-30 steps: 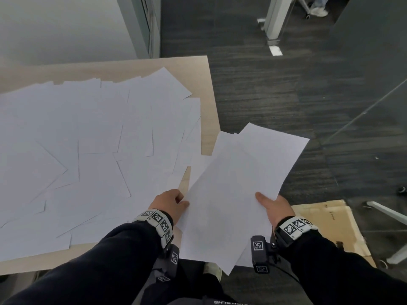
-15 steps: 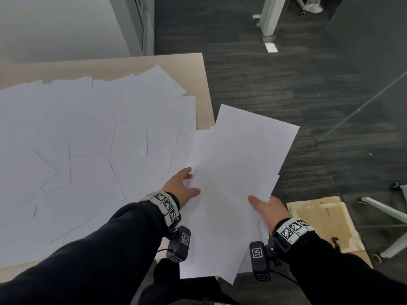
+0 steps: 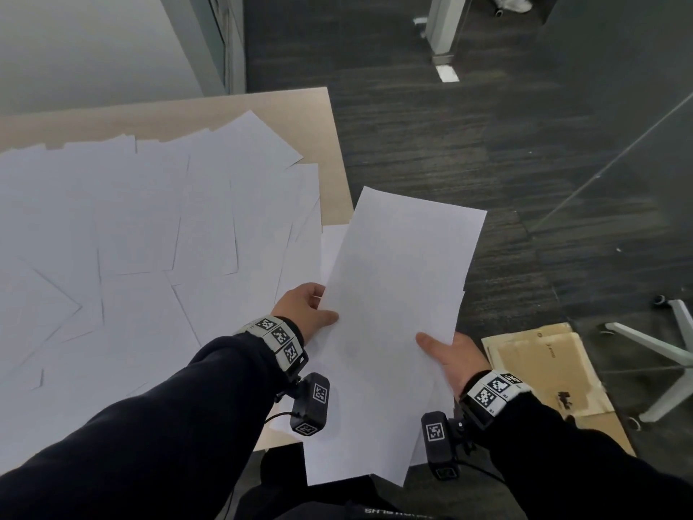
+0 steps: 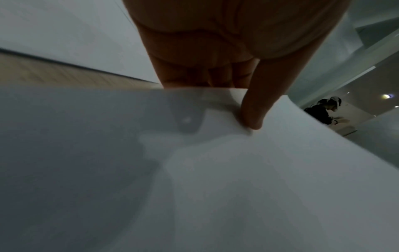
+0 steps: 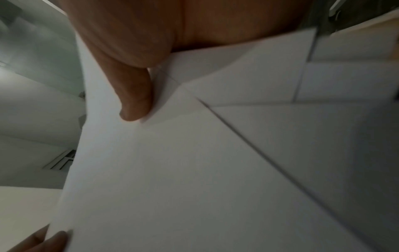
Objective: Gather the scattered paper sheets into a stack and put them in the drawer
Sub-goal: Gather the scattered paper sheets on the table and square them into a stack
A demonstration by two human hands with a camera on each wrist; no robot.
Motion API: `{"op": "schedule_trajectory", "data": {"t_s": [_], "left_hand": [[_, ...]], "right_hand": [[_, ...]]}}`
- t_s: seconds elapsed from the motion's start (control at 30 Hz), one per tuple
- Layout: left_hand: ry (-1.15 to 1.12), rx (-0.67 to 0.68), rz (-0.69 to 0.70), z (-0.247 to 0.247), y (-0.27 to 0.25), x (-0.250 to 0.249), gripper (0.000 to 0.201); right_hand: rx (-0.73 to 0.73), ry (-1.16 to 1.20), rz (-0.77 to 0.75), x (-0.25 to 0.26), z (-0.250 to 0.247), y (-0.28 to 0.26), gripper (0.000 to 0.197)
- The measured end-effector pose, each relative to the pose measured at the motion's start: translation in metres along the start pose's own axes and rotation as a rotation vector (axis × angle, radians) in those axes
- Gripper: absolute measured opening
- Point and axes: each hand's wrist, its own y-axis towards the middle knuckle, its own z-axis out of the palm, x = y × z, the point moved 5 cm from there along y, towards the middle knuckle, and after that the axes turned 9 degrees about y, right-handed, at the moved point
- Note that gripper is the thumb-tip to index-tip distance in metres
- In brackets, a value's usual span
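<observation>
A loose bundle of white paper sheets (image 3: 393, 317) hangs in the air off the table's right edge, held at both sides. My left hand (image 3: 307, 309) pinches its left edge, thumb on top (image 4: 252, 119) and fingers underneath. My right hand (image 3: 446, 350) pinches the right edge, thumb on top (image 5: 134, 102), with the rest of the hand below the sheets. The bundle's sheets (image 5: 215, 170) are fanned and uneven. Several more white sheets (image 3: 150, 238) lie scattered and overlapping over the wooden table (image 3: 330, 144). No drawer is in view.
Dark carpet floor (image 3: 450, 144) lies right of the table. A flattened cardboard piece (image 3: 543, 369) sits on the floor by my right wrist. White chair legs (image 3: 667, 354) stand at far right, a glass partition (image 3: 618, 152) beyond. A grey wall (image 3: 93, 50) backs the table.
The bundle has swung from tilted right to more upright and closer to the table edge. My left hand has moved forward along its left edge and now pinches it.
</observation>
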Motion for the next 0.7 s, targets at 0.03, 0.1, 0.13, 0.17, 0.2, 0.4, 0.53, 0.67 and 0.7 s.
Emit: {"op": "schedule_trajectory", "data": {"t_s": [0.03,0.1,0.13,0.17,0.2,0.4,0.53,0.67,0.7], "left_hand": [[0.000,0.009,0.002,0.001,0.000,0.002,0.028],[0.012,0.001,-0.005,0.001,-0.003,0.006,0.021],[0.031,-0.021,-0.017,0.000,-0.004,0.010,0.011],[0.046,-0.042,-0.034,-0.002,-0.006,0.013,0.010],[0.066,-0.061,-0.057,-0.004,-0.007,0.019,0.023],[0.207,-0.041,-0.230,-0.006,-0.015,0.052,0.049],[0.401,-0.063,-0.173,-0.005,-0.023,0.051,0.047],[0.387,-0.142,-0.049,-0.006,-0.024,0.039,0.027],[0.356,-0.149,-0.030,-0.005,-0.025,0.038,0.034]], "right_hand": [[-0.002,0.001,0.004,0.000,0.001,0.001,0.020],[-0.012,0.017,0.008,0.002,0.003,0.002,0.019],[-0.017,0.030,0.012,0.002,0.004,0.002,0.020],[-0.019,0.047,0.017,0.003,0.006,0.003,0.022],[-0.023,0.068,0.026,0.002,0.007,0.003,0.022],[-0.019,0.135,0.056,0.000,0.015,0.005,0.019],[0.014,0.001,0.060,-0.001,0.016,0.008,0.014],[0.025,-0.112,0.049,0.001,0.016,0.010,0.010],[0.023,-0.128,0.049,0.002,0.016,0.010,0.009]]}}
